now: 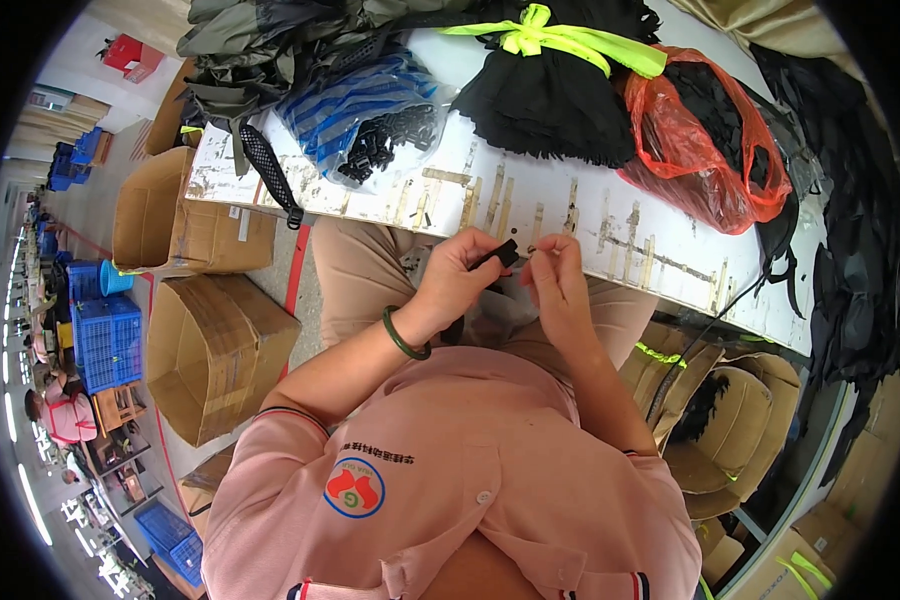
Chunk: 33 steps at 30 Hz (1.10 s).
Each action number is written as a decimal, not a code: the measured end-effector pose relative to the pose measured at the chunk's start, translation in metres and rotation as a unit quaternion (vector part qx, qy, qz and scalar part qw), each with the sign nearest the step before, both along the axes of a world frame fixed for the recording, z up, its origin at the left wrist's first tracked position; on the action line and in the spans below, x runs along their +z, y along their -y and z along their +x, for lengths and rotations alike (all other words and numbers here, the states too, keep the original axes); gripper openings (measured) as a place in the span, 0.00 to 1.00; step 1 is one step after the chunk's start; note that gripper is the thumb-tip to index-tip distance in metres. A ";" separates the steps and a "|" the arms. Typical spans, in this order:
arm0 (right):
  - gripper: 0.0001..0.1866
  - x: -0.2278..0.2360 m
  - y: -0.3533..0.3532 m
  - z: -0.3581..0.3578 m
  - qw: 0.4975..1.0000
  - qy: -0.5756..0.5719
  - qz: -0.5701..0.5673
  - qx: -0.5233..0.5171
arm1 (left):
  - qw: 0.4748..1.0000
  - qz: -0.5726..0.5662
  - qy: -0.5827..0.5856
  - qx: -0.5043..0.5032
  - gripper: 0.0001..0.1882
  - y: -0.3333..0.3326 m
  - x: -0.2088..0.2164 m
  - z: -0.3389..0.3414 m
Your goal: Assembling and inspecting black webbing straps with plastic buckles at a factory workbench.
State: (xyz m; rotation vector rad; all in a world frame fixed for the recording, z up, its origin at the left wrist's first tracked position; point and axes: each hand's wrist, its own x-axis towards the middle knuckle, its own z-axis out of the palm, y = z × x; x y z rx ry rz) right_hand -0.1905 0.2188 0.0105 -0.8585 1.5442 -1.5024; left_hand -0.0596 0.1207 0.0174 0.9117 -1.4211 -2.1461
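Note:
Just off the near edge of the white worktable [370, 205], my two hands are close together above my lap. My left hand [458, 285], with a green bangle [402, 338] at its wrist, pinches a short black strap piece [497, 256] between thumb and fingers. To the right, my right hand [560, 283] has its thumb and fingertips pressed together near the end of that piece. Whatever lies in the right fingertips, if anything, is too small to make out.
Across the table lie a blue-striped plastic bag [355, 110] of small black buckles, a bundle of black strips [545, 105] tied with yellow-green ribbon, and a red plastic bag [670, 150] of black pieces. Cardboard boxes [205, 355] stand left; an open carton [755, 430] stands right.

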 end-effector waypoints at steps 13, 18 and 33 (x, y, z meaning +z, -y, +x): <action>0.08 0.016 -0.004 0.019 0.965 0.254 0.032 0.058 | 0.992 -0.107 0.010 0.060 0.08 -0.004 0.001 0.000; 0.08 0.017 -0.003 0.025 0.931 0.364 0.031 0.012 | 0.977 -0.204 -0.007 0.068 0.09 -0.003 -0.007 0.001; 0.06 0.027 -0.005 0.015 0.865 0.502 0.008 0.013 | 0.995 0.017 -0.044 -0.084 0.09 0.021 0.011 0.005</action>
